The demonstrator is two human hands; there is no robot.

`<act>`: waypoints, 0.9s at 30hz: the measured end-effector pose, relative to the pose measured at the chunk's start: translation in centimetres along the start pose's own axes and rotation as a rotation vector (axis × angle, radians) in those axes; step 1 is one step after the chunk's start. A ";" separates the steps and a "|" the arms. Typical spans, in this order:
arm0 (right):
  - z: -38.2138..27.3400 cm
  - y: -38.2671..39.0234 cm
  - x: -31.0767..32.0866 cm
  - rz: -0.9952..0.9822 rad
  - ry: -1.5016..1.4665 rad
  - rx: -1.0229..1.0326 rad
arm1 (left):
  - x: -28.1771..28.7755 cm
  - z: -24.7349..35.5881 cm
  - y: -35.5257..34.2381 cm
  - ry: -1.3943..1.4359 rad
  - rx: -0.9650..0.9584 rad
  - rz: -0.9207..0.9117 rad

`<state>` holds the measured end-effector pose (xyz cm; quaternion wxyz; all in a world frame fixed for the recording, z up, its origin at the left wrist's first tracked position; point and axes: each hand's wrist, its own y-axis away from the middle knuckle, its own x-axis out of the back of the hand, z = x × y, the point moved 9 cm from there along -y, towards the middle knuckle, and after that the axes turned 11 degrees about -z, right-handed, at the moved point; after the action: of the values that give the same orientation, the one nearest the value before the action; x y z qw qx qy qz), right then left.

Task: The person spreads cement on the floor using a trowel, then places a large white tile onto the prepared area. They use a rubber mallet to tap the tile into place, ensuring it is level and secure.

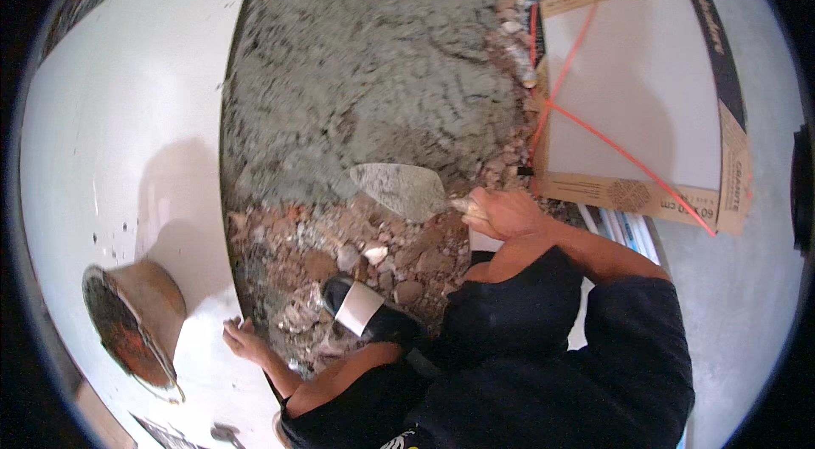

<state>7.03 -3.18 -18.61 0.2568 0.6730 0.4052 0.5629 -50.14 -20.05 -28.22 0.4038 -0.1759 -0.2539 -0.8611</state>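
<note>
My right hand (497, 211) grips the wooden handle of a trowel (395, 188); its broad, grey-smeared blade rests over the lower edge of wet grey mortar (365, 58), where that meets a bed of rubble and soil (314, 245). My left hand (248, 339) is low on the left, at the edge of a large white panel (144, 42), its fingers curled; what they hold, if anything, is too small to make out. A dirty bucket (153, 296) with a wire handle stands on the panel beside it. My sandaled foot (369, 309) is on the rubble below the trowel.
At the right lies a tile in a cardboard frame (628, 84) with red straps. White lengths of material (624, 228) lie under its lower edge, beside a smooth grey floor (760, 67). A small dark tool (227, 434) lies at the bottom left.
</note>
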 end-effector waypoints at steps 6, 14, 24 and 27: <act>14.1 3.6 4.9 0.249 0.065 -0.244 | -2.1 1.0 1.9 -0.140 -0.038 -0.101; 24.0 -7.5 17.8 0.569 0.140 -0.319 | -7.4 4.1 8.0 -0.402 -0.143 -0.361; 21.6 -10.2 19.0 0.386 0.309 0.047 | -1.9 -3.0 12.3 -0.877 -0.184 -0.579; 28.7 -13.6 24.7 0.518 0.247 -0.246 | 0.4 -4.8 13.4 -0.962 -0.061 -0.587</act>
<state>32.15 27.96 -22.69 0.1333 0.6444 0.1770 0.7319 -40.31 -30.36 -27.91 -0.0190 -0.4821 -0.4227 -0.7672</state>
